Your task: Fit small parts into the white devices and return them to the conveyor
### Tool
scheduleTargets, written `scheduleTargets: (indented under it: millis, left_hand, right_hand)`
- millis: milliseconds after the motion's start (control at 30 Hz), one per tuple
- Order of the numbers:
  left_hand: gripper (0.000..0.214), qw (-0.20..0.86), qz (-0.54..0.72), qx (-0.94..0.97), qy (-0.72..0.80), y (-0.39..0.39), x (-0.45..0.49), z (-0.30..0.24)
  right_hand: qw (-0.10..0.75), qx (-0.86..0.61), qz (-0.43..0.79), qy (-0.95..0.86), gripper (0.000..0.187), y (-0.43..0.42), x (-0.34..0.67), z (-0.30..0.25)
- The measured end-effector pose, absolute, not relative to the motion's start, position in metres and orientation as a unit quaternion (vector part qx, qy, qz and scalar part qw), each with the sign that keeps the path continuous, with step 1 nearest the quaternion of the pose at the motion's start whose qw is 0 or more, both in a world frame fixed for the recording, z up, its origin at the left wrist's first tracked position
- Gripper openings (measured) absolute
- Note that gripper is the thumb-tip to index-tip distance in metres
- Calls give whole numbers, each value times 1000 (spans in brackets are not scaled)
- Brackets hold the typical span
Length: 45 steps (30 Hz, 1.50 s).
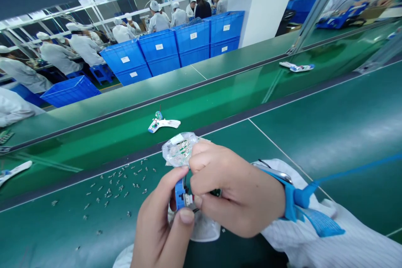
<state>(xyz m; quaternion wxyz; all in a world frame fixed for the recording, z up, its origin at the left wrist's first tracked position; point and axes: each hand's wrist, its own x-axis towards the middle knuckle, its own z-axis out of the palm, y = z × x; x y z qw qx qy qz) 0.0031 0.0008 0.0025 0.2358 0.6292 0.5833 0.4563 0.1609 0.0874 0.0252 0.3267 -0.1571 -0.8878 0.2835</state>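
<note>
My left hand (163,217) is closed around a blue and white handheld device housing (179,194), with its thumb and forefinger at the blue end. A small white connector (188,199) shows on the inner side of that end. My right hand (229,188) is closed in a pinch right beside the connector. A bit of red shows at its fingertips, but what it grips is mostly hidden. Below the hands, a white part of the housing (205,228) comes into view. Just beyond them lies a clear plastic bag (180,150) with small green and silver parts.
Many small metal parts (108,192) lie scattered on the green bench to the left. A green conveyor belt (220,96) crosses ahead, carrying white device halves (166,123) with boards. A blue wrist strap (298,203) trails its cord rightward. Blue crates (158,46) and co-workers (75,46) are beyond.
</note>
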Motion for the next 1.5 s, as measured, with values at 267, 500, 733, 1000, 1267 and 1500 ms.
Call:
scheduleTargets:
  millis: [267, 500, 733, 1000, 1267, 1500]
  left_hand:
    - [40, 157, 331, 632, 683, -10, 21, 2]
    - [37, 49, 234, 676, 697, -9, 20, -5]
    - [40, -44, 169, 766, 618, -1, 5, -8]
    - [37, -66, 138, 781, 606, -10, 10, 0]
    - [37, 74, 203, 715, 665, -7, 20, 6]
    - [43, 149, 293, 552, 766, -7, 38, 22]
  right_hand:
    - [305, -153, 319, -884, 32, 86, 160, 21]
    - [292, -146, 297, -897, 31, 88, 156, 18]
    - [282, -120, 288, -907, 29, 92, 153, 15]
    - [271, -66, 324, -904, 28, 96, 153, 13]
    - [282, -113, 372, -877, 31, 94, 162, 21]
    - [366, -201, 359, -835, 20, 87, 154, 19]
